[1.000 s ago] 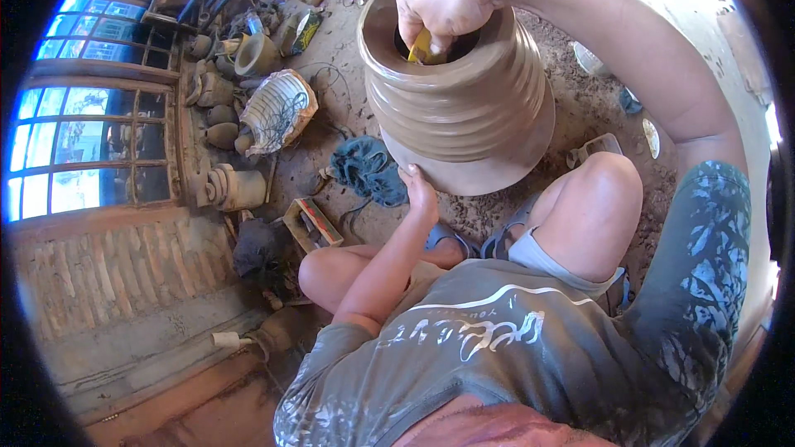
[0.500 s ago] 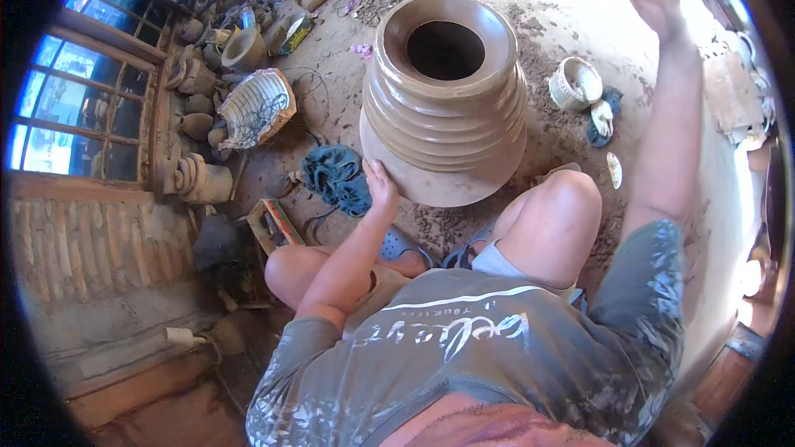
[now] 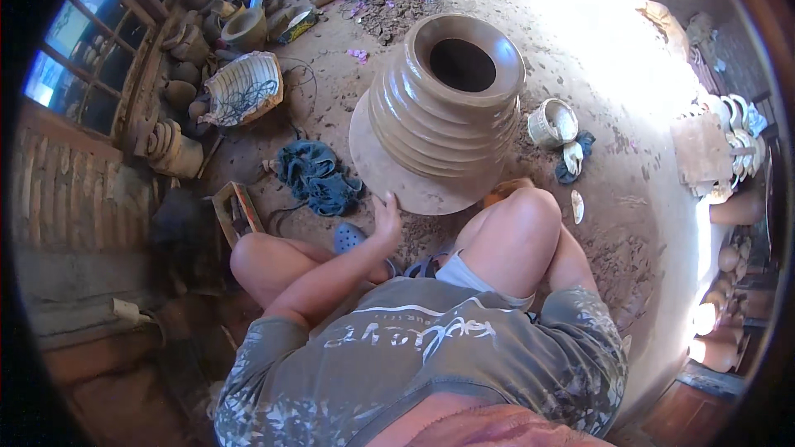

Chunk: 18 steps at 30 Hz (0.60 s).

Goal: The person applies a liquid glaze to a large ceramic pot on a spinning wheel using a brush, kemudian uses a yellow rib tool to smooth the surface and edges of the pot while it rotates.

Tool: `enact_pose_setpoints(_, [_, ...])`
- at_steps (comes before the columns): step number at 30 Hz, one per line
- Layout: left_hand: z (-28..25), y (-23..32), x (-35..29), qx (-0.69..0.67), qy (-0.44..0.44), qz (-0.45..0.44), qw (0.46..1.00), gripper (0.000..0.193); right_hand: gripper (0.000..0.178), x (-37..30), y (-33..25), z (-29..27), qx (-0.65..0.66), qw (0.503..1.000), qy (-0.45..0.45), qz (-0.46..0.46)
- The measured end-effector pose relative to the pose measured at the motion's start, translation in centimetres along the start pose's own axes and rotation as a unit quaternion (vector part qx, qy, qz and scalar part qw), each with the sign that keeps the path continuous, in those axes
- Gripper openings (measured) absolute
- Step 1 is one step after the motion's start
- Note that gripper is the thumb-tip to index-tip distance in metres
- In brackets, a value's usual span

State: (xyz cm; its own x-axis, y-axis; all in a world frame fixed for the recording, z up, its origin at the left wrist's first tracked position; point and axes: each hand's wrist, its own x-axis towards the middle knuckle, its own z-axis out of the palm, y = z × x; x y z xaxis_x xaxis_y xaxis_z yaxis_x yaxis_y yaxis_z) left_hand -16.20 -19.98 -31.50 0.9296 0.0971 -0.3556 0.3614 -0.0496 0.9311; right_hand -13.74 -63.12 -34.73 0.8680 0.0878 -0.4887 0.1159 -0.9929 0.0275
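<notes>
A large brown clay pot (image 3: 439,128) with a wide rim, a dark round mouth and ridged, wet-looking walls stands in front of me on a round, flat clay-coloured base (image 3: 406,192). My left hand (image 3: 386,219) is at the near left edge of that base, its fingers stretched upward and touching the edge. Behind my raised right knee runs my right forearm (image 3: 571,261); the hand itself is mostly hidden there. An orange-brown patch (image 3: 502,191) shows between the knee and the base, too little of it visible to name.
Left of the base lies a crumpled blue-green cloth (image 3: 316,178). To the right stand a clay-smeared tub (image 3: 552,123) and a dark rag (image 3: 571,167). A ribbed basket (image 3: 245,89) and several pots line the left wall; a clay heap (image 3: 389,12) lies beyond.
My right hand, raised at the upper right with a flat yellow-orange piece, has come down behind my right knee. My left hand stays at the base's edge. The view has shifted.
</notes>
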Motion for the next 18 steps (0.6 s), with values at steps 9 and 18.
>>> enact_pose_setpoints(9, [0.0,2.8,-3.8,0.002,-0.006,-0.141,0.990,0.075,0.016,-5.2,-3.3,-10.1,0.857,0.485,0.051,0.168])
enact_pose_setpoints(18, [-4.0,2.4,3.6,-0.107,0.065,-0.035,0.991,0.073,0.031,-11.3,2.0,-28.9,0.874,0.378,0.304,0.023])
